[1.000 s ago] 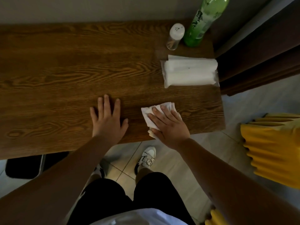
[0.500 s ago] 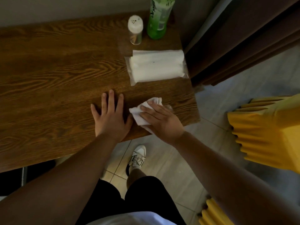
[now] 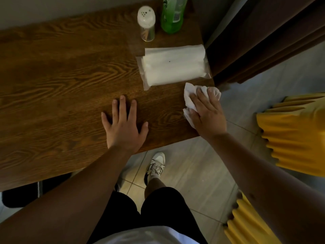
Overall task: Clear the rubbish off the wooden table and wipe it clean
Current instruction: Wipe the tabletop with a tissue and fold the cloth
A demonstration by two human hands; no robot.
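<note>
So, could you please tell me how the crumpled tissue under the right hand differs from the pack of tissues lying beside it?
The tissue is loose and crumpled, while the pack is flat, neat and wrapped in clear plastic. The tissue is far smaller than the pack. The right hand presses the tissue at the wooden table's right edge, while nothing touches the pack. Both are white and lie on the table.

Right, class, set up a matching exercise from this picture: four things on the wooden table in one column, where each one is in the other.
Things:
1. green bottle
2. shaker jar
3. tissue pack
4. crumpled tissue

Places:
A. under the right hand
B. far right corner
C. just left of the bottle
D. between the jar and the right hand

Pairs: 1-B, 2-C, 3-D, 4-A
</note>
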